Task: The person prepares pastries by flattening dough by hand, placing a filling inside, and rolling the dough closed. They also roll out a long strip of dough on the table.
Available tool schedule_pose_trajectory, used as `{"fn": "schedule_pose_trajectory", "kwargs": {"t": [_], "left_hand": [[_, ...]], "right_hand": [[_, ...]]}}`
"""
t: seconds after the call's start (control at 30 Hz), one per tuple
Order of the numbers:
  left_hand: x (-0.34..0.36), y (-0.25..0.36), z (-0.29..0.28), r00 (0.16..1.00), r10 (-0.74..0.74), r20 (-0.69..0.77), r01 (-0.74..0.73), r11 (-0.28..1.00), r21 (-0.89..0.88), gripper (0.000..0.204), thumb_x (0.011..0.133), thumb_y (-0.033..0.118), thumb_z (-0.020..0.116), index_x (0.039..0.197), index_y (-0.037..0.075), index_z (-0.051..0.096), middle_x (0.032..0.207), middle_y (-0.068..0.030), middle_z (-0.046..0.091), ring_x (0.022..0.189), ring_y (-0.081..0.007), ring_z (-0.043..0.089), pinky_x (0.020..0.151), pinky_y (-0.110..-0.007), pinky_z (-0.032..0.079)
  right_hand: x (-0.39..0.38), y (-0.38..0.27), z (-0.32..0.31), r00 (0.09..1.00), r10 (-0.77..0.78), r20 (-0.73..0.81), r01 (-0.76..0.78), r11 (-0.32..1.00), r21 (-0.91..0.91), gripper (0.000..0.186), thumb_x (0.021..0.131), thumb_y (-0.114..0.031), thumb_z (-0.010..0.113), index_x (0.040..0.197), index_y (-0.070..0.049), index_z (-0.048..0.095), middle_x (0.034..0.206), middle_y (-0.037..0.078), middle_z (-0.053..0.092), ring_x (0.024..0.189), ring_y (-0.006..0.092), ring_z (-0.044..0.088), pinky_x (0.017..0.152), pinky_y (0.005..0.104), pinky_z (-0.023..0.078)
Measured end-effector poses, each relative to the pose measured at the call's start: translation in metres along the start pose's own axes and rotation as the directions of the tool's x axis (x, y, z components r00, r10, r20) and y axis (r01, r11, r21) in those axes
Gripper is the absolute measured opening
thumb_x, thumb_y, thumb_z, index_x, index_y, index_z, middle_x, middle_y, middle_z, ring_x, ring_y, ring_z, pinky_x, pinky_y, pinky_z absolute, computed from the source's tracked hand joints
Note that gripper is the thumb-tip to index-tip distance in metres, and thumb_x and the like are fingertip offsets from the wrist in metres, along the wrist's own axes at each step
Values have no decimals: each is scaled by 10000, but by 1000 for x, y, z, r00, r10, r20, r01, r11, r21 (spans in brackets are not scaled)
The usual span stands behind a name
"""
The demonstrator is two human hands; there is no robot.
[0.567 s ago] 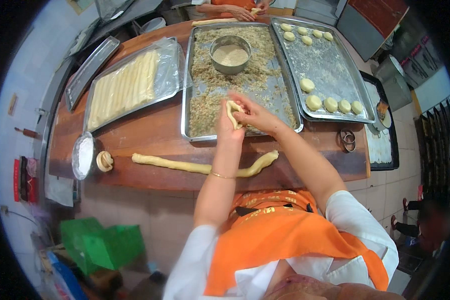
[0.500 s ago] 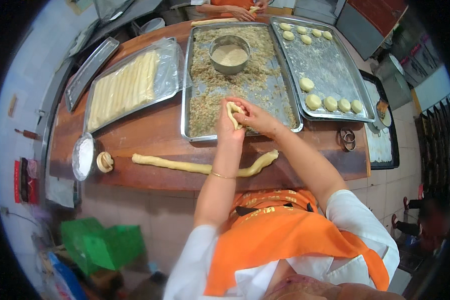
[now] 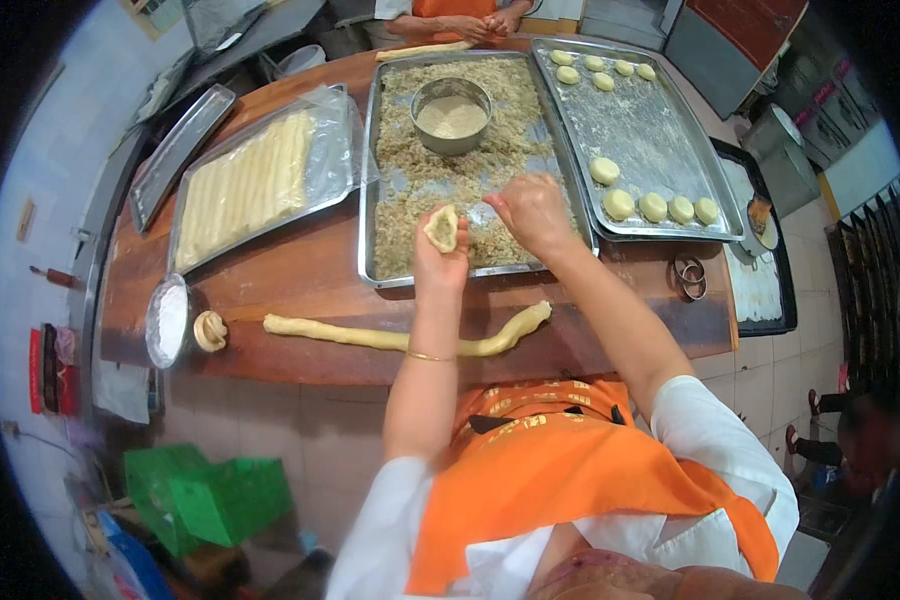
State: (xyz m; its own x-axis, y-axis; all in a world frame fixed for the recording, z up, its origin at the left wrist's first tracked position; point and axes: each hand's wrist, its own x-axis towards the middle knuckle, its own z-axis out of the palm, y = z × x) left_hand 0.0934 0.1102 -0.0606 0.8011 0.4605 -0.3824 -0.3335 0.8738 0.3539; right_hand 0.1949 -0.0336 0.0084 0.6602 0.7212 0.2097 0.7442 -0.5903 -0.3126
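Observation:
Cupped in my left hand (image 3: 440, 268) is a hollowed piece of dough (image 3: 441, 230), pale yellow, its opening facing up. My left fingers wrap round its outside, above the near part of the tray of crumbly filling (image 3: 371, 180). To the right, my right hand (image 3: 536, 215) is apart from the dough and curled up over the same tray; whatever its fingers may hold is hidden. A round metal tin (image 3: 452, 118) with pale crumbs stands in the filling farther back. Nearer me, a long dough rope (image 3: 360, 334) lies across the wooden table (image 3: 270, 275).
Round dough pieces sit on a floured tray (image 3: 635, 130) at right, with metal ring cutters (image 3: 690, 278) nearer. At left are a plastic-covered tray of dough strips (image 3: 245, 180), a bowl of white flour (image 3: 170, 318) and a dough lump (image 3: 210, 330). A co-worker's hands (image 3: 480, 27) are across the table.
My hands have come apart: the left, with the dough, moved slightly left and the right moved right and away from me. The dough's hollow now faces up into view.

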Motion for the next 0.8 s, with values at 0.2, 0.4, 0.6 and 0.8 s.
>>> {"fn": "schedule_pose_trajectory", "kwargs": {"t": [0.2,0.4,0.6,0.8], "left_hand": [[-4,-7,15,998,55,11,-54,998,-42,281,1044,293,528,1042,30,629,932,-111,672,815,-231,664,712,-365,572],[-12,-10,34,935,312,170,-354,853,384,232,1013,240,593,960,23,653,853,-74,670,783,-220,653,730,-336,529],[-28,-28,41,681,358,639,-701,66,711,238,964,211,642,871,-5,678,769,-125,644,746,-206,631,706,-340,477],[-41,-32,37,522,460,718,-824,55,564,239,998,206,593,918,9,703,798,-67,665,715,-166,609,682,-302,483]], "right_hand": [[-17,-2,1,966,-143,-216,139,990,-36,709,711,-348,852,1333,-113,605,1424,180,536,1324,360,479,1082,505,350],[-17,-7,2,983,-99,-158,107,993,43,889,718,-260,822,1502,-149,419,1501,186,455,1400,370,400,1131,522,299],[-5,-4,7,997,-75,-21,75,997,-2,925,744,-153,762,1562,-197,332,1519,190,435,1428,377,369,1157,512,279],[1,31,11,970,-82,230,-152,534,832,924,780,-142,735,1586,-232,292,1556,143,410,1425,283,384,1133,457,319]]}}
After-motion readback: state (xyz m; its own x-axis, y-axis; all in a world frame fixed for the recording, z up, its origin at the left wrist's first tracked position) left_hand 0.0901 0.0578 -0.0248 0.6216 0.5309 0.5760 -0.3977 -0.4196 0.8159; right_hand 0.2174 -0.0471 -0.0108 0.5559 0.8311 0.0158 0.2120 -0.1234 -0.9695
